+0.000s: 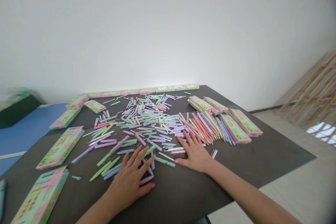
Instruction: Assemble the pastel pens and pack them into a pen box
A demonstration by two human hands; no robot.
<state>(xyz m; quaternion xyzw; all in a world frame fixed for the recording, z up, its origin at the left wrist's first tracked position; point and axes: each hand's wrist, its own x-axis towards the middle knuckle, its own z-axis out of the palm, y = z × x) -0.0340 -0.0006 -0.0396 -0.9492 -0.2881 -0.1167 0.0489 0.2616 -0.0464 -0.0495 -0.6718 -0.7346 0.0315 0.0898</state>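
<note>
Pastel pens in purple, green, blue and pink lie in a loose heap (147, 122) across the middle of the dark table (265, 157). My left hand (128, 182) rests palm down among them, fingers spread over several green and blue pens. My right hand (194, 154) lies flat with its fingers apart, its fingertips next to a pink pen (178, 151). To its upper right, a group of pens (204, 129) lies roughly side by side. Flat pink-and-green pen boxes (60, 148) sit around the heap, and several more (236, 127) stand beyond my right hand.
A row of boxes (139, 91) lines the table's far edge. Left of the table lies a blue mat (26, 129) with a dark green box (18, 110) at its far end. A wooden lattice (312, 94) leans at the right, over a pale tiled floor (283, 182).
</note>
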